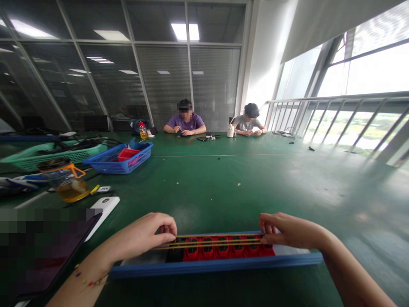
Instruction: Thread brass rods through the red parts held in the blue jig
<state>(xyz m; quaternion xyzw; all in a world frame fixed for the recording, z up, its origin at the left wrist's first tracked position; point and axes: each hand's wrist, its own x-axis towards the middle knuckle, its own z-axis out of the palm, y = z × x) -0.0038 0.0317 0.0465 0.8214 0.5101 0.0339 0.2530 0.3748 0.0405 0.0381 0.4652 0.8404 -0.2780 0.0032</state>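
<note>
In front of me lies a long, low tray with blue edges [217,266]. Inside it is a row of several red holders [229,252] with dark pieces in them, and a black section [175,256] sits left of the row. Thin yellowish rods [220,242] stretch lengthwise above the holders. My left hand [161,227] pinches the rods near their left end, fingers curled. At the other end my right hand [276,228] pinches them between thumb and fingers. Some of my fingertips are hidden, so I cannot tell whether every rod is gripped.
At left are a dark-screened device [54,256], a white object [107,211], a jar of amber liquid [72,187], a blue basket [134,164] with a red container, and a green basket [28,161]. Two people [185,123] sit at the far table edge near a white bottle [230,131].
</note>
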